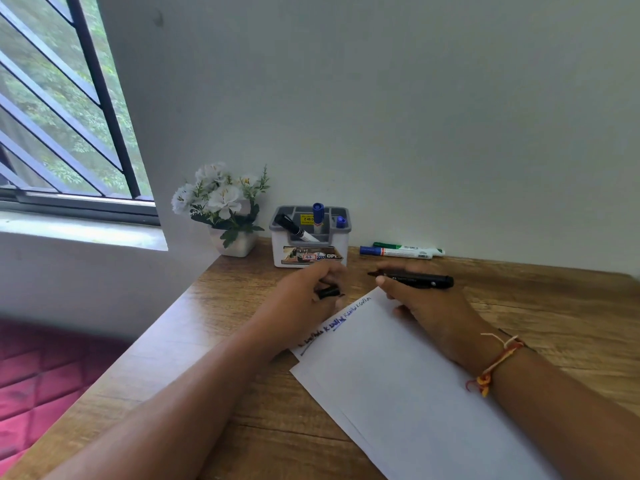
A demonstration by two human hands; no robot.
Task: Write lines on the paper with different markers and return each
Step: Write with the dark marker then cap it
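Observation:
White paper lies slanted on the wooden desk, with black and blue handwriting along its far edge. My right hand holds an uncapped black marker level above the paper's top corner, tip pointing left. My left hand is closed on the marker's black cap, a short gap left of the tip. A grey-and-white marker holder stands behind my hands with a black marker and two blue-capped markers in it.
A blue marker and a green marker lie against the wall, right of the holder. A pot of white flowers stands at the desk's far left corner. The desk's left edge drops to a red mat.

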